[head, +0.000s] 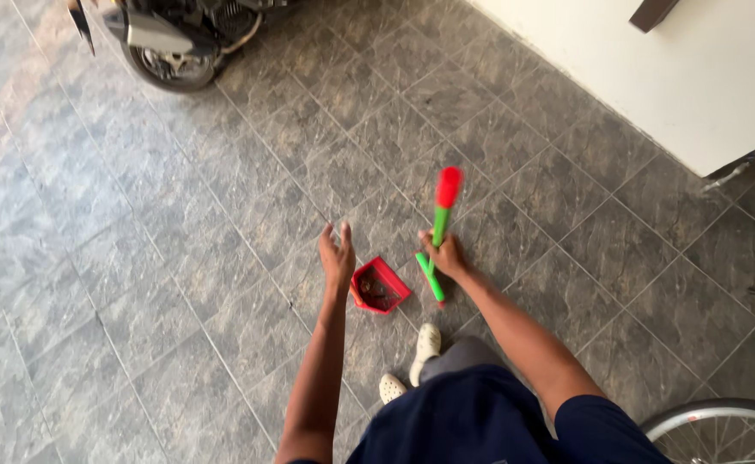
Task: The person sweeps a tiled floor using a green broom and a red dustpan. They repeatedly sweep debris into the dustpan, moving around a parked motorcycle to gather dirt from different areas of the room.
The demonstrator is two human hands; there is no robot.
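My right hand is closed around a green stick handle with a red cap, held roughly upright over the tiled floor. A second short green handle slants down from the same hand towards the floor. Just left of it sits a red dustpan with dark debris inside. My left hand is raised beside the dustpan's left edge, fingers apart, holding nothing and not touching the pan. My white shoes stand right below the dustpan.
A motorcycle's rear wheel stands at the top left. A white wall runs along the top right. A bicycle wheel shows at the bottom right. Grey floor tiles spread to the left.
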